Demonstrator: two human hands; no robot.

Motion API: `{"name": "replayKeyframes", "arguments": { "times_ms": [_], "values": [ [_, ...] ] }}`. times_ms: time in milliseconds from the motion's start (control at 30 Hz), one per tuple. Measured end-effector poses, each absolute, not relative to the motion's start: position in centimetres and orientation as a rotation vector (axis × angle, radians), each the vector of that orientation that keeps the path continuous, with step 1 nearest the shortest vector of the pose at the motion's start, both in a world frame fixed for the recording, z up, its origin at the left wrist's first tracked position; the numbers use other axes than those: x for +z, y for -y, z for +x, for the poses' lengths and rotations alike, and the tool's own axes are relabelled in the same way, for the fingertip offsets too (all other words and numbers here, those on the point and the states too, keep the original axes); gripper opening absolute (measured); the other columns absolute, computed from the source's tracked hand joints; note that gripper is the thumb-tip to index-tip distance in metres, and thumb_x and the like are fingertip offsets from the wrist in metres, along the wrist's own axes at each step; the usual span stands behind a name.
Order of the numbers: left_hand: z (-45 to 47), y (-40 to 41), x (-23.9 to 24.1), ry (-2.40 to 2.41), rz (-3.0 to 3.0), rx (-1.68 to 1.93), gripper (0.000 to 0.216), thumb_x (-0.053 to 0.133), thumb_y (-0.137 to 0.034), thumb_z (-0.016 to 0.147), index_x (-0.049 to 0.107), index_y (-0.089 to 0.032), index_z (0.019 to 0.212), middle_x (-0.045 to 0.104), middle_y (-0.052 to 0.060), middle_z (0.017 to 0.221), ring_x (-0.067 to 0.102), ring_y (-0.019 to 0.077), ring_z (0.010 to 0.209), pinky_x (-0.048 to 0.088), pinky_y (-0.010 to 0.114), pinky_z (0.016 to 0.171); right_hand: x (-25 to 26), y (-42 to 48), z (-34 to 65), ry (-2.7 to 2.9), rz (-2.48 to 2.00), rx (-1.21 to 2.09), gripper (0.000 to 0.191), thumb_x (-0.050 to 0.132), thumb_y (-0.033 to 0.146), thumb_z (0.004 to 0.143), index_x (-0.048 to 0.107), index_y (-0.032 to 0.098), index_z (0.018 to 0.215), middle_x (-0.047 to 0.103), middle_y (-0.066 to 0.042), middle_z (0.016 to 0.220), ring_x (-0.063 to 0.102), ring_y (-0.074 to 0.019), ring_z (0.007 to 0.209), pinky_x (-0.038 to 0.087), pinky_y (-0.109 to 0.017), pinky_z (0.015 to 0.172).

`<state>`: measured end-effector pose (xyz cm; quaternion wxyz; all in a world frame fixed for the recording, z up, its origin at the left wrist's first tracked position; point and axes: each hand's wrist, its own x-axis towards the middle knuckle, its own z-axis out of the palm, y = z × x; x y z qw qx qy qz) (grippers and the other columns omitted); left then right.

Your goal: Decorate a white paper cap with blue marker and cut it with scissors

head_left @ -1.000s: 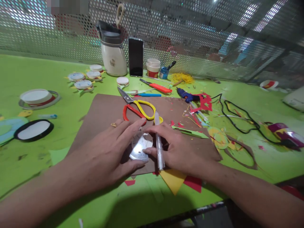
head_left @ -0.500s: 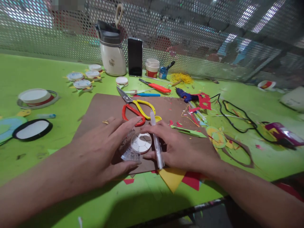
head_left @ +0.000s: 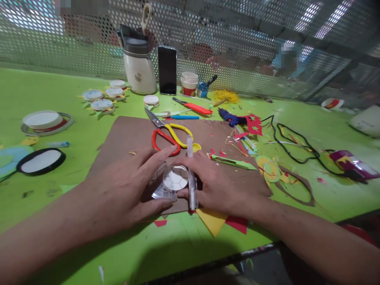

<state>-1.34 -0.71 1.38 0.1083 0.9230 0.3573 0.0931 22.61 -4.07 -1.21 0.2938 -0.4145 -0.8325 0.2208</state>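
Note:
On a brown board [head_left: 124,132] lies a white disc [head_left: 179,180] drawn with dark lines like a football's panels. My left hand [head_left: 121,186] grips a clear plastic protractor [head_left: 162,194] with printed markings, which lies against the disc's left side and seems to overlap its edge. A clear pen [head_left: 191,180] is held in my right hand [head_left: 215,180], between thumb and fingers at the disc's right edge. The pen's ink tip is not visible. Just beyond both hands, scissors [head_left: 162,126] with one red and one yellow handle rest on the board.
A green craft knife [head_left: 233,162] and paper scraps lie on the board's right. Farther back are a red cutter [head_left: 198,108], a blue pen [head_left: 184,117], a glue gun [head_left: 230,118], a phone [head_left: 167,70] and a white jug [head_left: 139,71]. Round paper pieces [head_left: 102,105] sit left.
My right hand has shifted slightly left with the pen, which stands closer to the disc and more in line with my view. My left hand keeps its grip on the protractor.

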Motion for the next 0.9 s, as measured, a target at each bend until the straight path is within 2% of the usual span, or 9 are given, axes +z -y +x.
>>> {"name": "replayKeyframes", "arguments": {
  "times_ms": [133, 333, 467, 600, 767, 900],
  "values": [
    [-1.1, 1.0, 1.6, -1.032, 2.694, 0.336, 0.082, 0.056, -0.059, 0.09, 0.023, -0.034, 0.161, 0.056, 0.013, 0.142, 0.064, 0.0376, 0.116, 0.055, 0.052, 0.094, -1.8, 4.0, 22.7, 2.228, -1.084, 0.543, 0.052, 0.078, 0.028, 0.087, 0.056, 0.017, 0.133, 0.066, -0.013, 0.123, 0.056, -0.0283, 0.107, 0.048, -0.044, 0.088],
    [-0.9, 1.2, 1.2, -1.034, 2.635, 0.318, 0.082, 0.057, -0.059, 0.089, 0.025, -0.034, 0.161, 0.056, 0.015, 0.14, 0.066, 0.0394, 0.114, 0.057, 0.056, 0.092, -2.0, 4.0, 22.8, 2.248, -1.075, 0.524, 0.054, 0.077, 0.032, 0.089, 0.053, 0.022, 0.136, 0.063, -0.013, 0.128, 0.055, -0.0299, 0.112, 0.048, -0.047, 0.093],
    [-0.7, 1.2, 1.1, -1.068, 2.606, 0.302, 0.082, 0.058, -0.059, 0.088, 0.029, -0.034, 0.16, 0.055, 0.016, 0.142, 0.066, 0.0415, 0.116, 0.056, 0.059, 0.093, -0.5, 4.0, 23.4, 2.285, -1.171, 0.626, 0.053, 0.076, 0.028, 0.089, 0.054, 0.019, 0.136, 0.063, -0.014, 0.13, 0.056, -0.0303, 0.114, 0.048, -0.048, 0.097],
    [-0.5, 1.1, 1.4, -1.086, 2.582, 0.248, 0.087, 0.059, -0.06, 0.086, 0.025, -0.034, 0.161, 0.054, 0.016, 0.144, 0.065, 0.0423, 0.117, 0.056, 0.06, 0.094, 0.8, 3.7, 24.3, 2.318, -1.133, 0.684, 0.05, 0.075, 0.026, 0.09, 0.055, 0.02, 0.135, 0.066, -0.012, 0.128, 0.058, -0.0293, 0.115, 0.047, -0.047, 0.099],
    [-0.4, 1.3, 1.5, -1.105, 2.58, 0.228, 0.085, 0.058, -0.06, 0.088, 0.028, -0.029, 0.16, 0.051, 0.018, 0.148, 0.063, 0.0434, 0.122, 0.052, 0.063, 0.1, 0.9, 3.4, 24.5, 2.318, -1.1, 0.746, 0.047, 0.073, 0.02, 0.09, 0.056, 0.023, 0.134, 0.067, -0.011, 0.131, 0.062, -0.0268, 0.116, 0.049, -0.044, 0.096],
    [-0.2, 1.5, 1.3, -1.088, 2.585, 0.248, 0.084, 0.059, -0.061, 0.087, 0.031, -0.028, 0.159, 0.051, 0.018, 0.148, 0.063, 0.0441, 0.122, 0.052, 0.064, 0.1, 0.7, 3.4, 24.4, 2.316, -1.099, 0.757, 0.048, 0.072, 0.023, 0.09, 0.056, 0.023, 0.135, 0.066, -0.012, 0.133, 0.062, -0.0277, 0.115, 0.05, -0.045, 0.094]
  ]
}}
